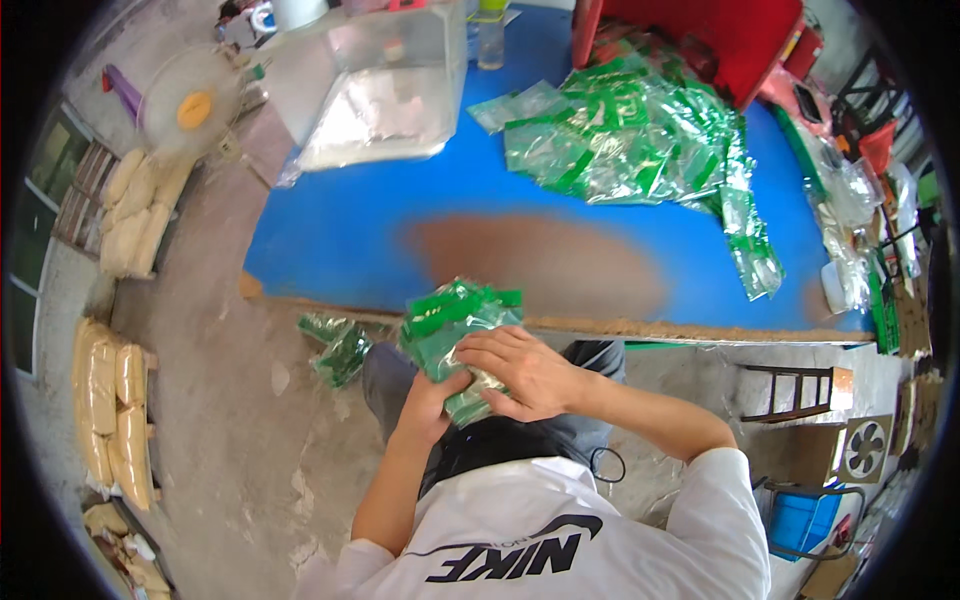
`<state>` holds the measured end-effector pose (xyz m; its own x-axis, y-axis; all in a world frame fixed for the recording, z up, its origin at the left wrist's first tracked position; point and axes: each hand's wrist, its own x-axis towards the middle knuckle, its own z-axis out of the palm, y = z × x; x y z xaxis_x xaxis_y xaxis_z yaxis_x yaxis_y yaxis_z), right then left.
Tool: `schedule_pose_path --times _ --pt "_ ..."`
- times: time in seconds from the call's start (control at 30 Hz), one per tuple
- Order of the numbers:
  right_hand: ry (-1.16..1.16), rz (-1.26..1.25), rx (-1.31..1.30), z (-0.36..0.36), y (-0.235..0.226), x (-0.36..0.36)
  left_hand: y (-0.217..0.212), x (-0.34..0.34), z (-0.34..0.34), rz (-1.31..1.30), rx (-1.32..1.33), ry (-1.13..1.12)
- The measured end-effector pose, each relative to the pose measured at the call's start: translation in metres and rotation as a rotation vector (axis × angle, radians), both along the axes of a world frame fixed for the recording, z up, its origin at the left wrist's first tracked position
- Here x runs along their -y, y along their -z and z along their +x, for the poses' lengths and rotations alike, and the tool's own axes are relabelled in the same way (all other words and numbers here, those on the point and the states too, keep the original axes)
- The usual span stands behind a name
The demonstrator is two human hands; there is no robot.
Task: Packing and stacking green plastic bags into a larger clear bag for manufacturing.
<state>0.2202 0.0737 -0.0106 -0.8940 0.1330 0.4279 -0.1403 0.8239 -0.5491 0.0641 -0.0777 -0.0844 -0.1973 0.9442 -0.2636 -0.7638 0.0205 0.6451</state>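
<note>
A stack of clear plastic bags with green bands (462, 318) is held in front of my waist, close to the near edge of the blue table (345, 235). My left hand (432, 402) grips the stack from its lower left side, with the thumb over it. Across the top of the bags lies my right hand (522, 372), its fingers curved over them and its thumb near their lower end. Part of the stack is hidden under that hand. On the table, a large pile of similar bags (620, 140) spreads out from a tipped red bin (745, 45).
A whitish translucent open box (385, 110) stands on the table's far left, with a bottle (490, 40) beside it. Green-banded bags (342, 352) are by my left leg. A fan (190, 108) and stacked tan sacks (112, 410) are to the left. Plastic packaging (850, 240) lines the right side.
</note>
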Motion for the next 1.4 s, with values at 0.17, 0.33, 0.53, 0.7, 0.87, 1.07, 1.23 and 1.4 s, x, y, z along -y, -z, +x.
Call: schedule_pose_path --times 0.17,0.33,0.53,0.7,0.87,1.07,1.23,1.4 --pt "0.485 0.071 -0.072 -0.083 -0.01 -0.127 -0.017 0.014 -0.004 -0.145 -0.011 -0.115" --pt "1.104 0.277 0.152 -0.076 0.029 -0.268 0.004 0.026 -0.009 -0.168 0.035 -0.164" --pt "0.855 0.234 0.43 -0.057 0.05 -0.228 0.01 0.052 -0.018 -0.092 0.092 -0.281" --pt "0.491 0.299 0.424 -0.027 0.017 -0.166 0.022 0.055 -0.034 0.0 0.209 -0.306" --pt "0.673 0.275 0.111 -0.001 -0.002 -0.124 0.016 0.027 -0.031 0.004 0.234 -0.225" --pt "0.323 0.248 0.244 0.001 0.034 -0.039 0.015 0.027 -0.025 0.065 0.191 -0.207" --pt "0.223 0.013 0.08 -0.029 0.032 -0.005 0.02 0.031 -0.024 0.009 0.169 -0.264" --pt "0.292 -0.344 -0.036 -0.049 0.022 -0.007 0.037 0.026 -0.017 0.064 0.258 -0.399"
